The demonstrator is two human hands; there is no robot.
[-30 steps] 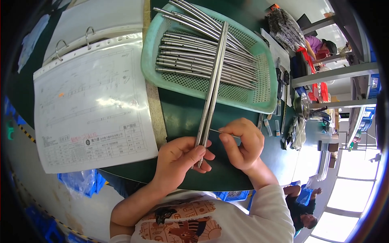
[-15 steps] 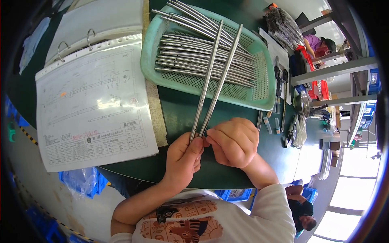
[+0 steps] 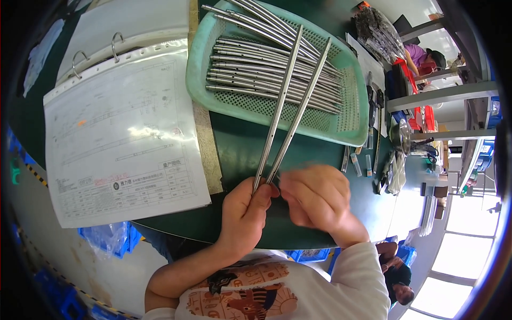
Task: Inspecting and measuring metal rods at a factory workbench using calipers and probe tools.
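Note:
Two slim metal rods [image 3: 278,106] with small holes along them stand out of my left hand [image 3: 242,213], which is closed round their lower ends. They fan slightly apart and slant up to the right, passing over the green basket. My right hand [image 3: 317,197] is just right of the rods' lower ends, its fingers curled in a pinch and smeared by motion. Whatever lies between those fingertips, if anything, is hidden. Behind the hands, the green plastic basket [image 3: 194,80] holds many similar metal rods [image 3: 250,80], most lying side by side.
An open ring binder with a technical drawing [image 3: 122,133] lies on the dark green table [image 3: 234,144] to the left. Calipers [image 3: 378,101], small tubes [image 3: 368,165] and a metal bowl [image 3: 399,136] are at the right. Two other people are farther off, beyond the shelf frame [image 3: 442,96].
My right hand has moved a little right, away from the rods' lower ends, and is now blurred. My left hand still grips both rods, which have shifted slightly right.

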